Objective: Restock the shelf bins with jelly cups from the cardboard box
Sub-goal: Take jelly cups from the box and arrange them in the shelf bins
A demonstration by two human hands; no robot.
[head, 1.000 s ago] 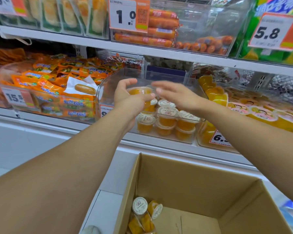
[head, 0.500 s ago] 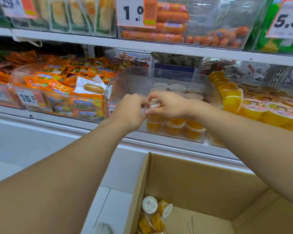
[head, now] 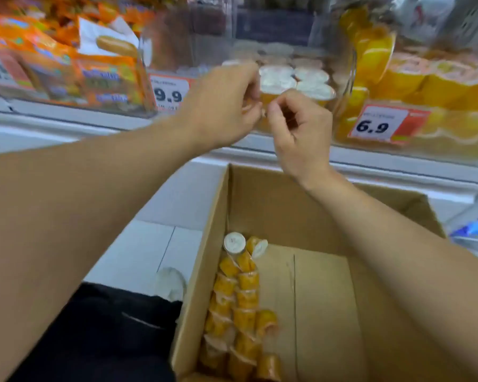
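Down at 6 o'clock, closest to us, sits the cardboard box (head: pixel 301 205), and the remaining jelly cups (head: pixel 240 299) lie along its left wall in a clear sleeve. That sleeve's long axis runs from 6 toward 12, with one white foil lid (head: pixel 234 242) facing up at the far end. We'd guess these are light, with stiff little plastic walls but thin foil tops, and the film probably slippery, so we'd grab round the cup sides, not the lids. Further out toward 12, our left hand (head: pixel 221 106) and right hand (head: pixel 298 128) hang just in front of the clear shelf bin (head: pixel 351 78). Both have fingers curled in. Something orange peeks past the left fingers, but it's too blurry for us to tell whether either hand grips anything. Inside the bin, the stocked cups (head: pixel 295 81) stand upright, lids up.
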